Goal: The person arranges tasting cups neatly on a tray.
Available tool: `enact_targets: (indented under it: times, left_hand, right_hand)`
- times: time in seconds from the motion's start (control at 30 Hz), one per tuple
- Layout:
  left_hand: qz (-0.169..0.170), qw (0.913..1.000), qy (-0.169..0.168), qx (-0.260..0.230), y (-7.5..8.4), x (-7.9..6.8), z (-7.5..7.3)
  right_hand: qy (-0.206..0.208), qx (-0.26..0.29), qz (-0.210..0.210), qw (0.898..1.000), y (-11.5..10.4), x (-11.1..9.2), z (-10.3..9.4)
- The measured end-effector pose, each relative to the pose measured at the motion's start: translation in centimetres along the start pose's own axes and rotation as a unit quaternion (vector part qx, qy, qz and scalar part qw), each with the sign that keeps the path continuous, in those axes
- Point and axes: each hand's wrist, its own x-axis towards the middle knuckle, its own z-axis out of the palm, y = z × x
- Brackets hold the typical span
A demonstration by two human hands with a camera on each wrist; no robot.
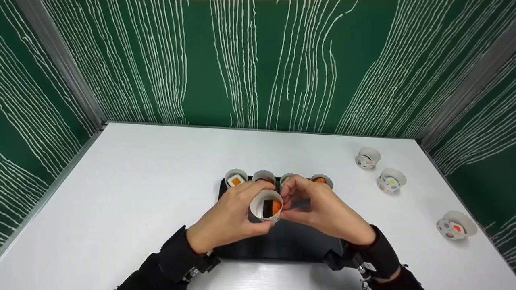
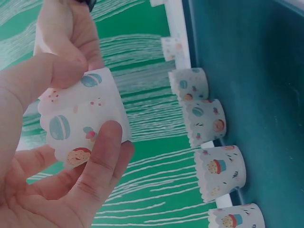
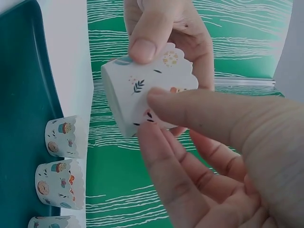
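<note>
Green panels (image 1: 274, 60) with wavy white lines stand behind and beside a white bench (image 1: 153, 169). From the head view, a black tray (image 1: 290, 241) lies on the bench, and four cups (image 1: 229, 173) stand along the tray's far edge, the third partly behind a hand. Three loose cups (image 1: 447, 228) stand towards the bench's right edge. Over the tray, the left hand (image 1: 231, 215) grips a held cup (image 1: 258, 201) containing a dark-and-orange piece (image 1: 272, 208); the right hand (image 1: 322, 205) pinches its right side.

Seen from the left wrist, the held cup is tilted on its side, its wall printed with blue macarons and a cookie, the left thumb on one side and fingers opposite.

Through the right wrist view, the right thumb and index fingertip touch its wall, printed with a dark sprig.
</note>
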Motion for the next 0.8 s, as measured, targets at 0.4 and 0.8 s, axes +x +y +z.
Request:
enact_targets:
  times: [0.4,0.8]
  left_hand:
    - [-0.004,0.9998,-0.014,0.012,0.2,-0.5,0.0]
    - [0.001,0.9979,-0.051,0.039,0.0,-1.7,-0.3]
  right_hand:
    - [-0.020,-0.003,-0.014,1.000,-0.1,-0.1,0.4]
    - [-0.080,-0.048,0.018,0.995,-0.4,-0.7,-0.9]
